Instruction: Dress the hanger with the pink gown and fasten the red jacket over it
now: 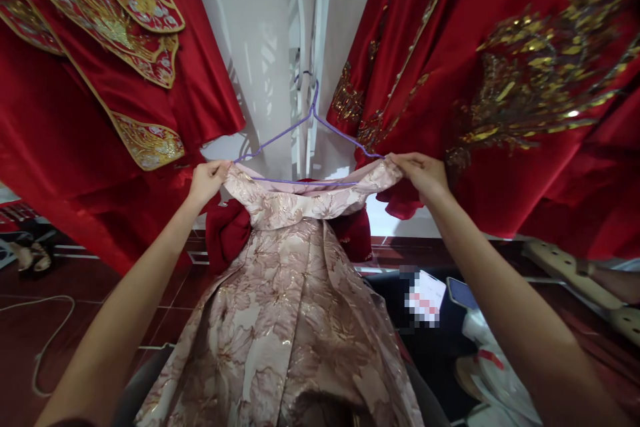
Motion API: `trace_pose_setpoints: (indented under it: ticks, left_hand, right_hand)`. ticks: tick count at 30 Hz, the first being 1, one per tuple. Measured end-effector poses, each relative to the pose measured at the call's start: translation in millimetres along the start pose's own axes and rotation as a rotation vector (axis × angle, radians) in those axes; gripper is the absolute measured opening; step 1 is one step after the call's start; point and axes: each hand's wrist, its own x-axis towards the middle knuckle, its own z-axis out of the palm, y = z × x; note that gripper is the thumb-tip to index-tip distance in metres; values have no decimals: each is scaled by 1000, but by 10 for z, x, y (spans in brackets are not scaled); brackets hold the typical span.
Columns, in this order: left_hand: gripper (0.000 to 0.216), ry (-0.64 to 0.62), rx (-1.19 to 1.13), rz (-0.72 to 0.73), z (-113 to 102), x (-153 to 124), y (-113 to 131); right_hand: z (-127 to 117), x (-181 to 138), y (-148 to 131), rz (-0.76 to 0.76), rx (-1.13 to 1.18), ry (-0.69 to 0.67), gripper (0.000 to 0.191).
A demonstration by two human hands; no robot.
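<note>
A pale pink dress (290, 294) with a gold floral pattern hangs on a thin purple wire hanger (305, 124), whose hook is caught on a white vertical rail (304, 27). My left hand (206, 180) pinches the dress's left shoulder at the end of the hanger. The right shoulder is pinched by my right hand (423, 174) at the hanger's other end. Both hands are closed on the fabric. A dark red bow or sleeve (227, 230) shows behind the dress's bodice.
Red garments with gold embroidery hang at the left (100, 94) and the right (505, 94). The floor is dark red tile (60, 280) with a white cord (50, 334). Shoes (30, 255) lie at far left. A dark bag with papers (435, 320) sits at lower right.
</note>
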Motion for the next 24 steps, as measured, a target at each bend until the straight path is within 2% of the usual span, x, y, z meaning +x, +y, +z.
trace_pose_setpoints:
  ticks: [2,4,6,9,12,15,19,21,24]
  left_hand:
    - [44,-67,112,-12,-46,-125,-103]
    - [43,-190,196,-10,-60,-275,-148]
    - [40,-278,231,19,-29,-403,-85]
    - [37,-289,201,133,106,-471,215]
    - [32,-235,105,327,327,-393,609]
    - [30,-276,53,479,606,-289,885]
    - [30,-431,77,562,944,-286,986]
    - [32,-463,83,575,1025,-334,988]
    - [32,-450,86,614,1013,-402,1003]
  right_hand:
    - [-56,-125,149,86,16,44,27]
    - [-104,-319,277,153,1,43,27]
    - [-143,-549,363,176,-48,-46,27]
    - [-178,-853,392,158,-94,-274,30]
    - [-174,-1010,316,140,-93,-374,31]
    - [-146,-1045,195,99,-108,-333,32]
    - [-126,-1054,57,31,-118,-254,34]
    - [-120,-1062,12,2,-118,-203,33]
    - [-99,-1063,-41,-41,-94,-109,29]
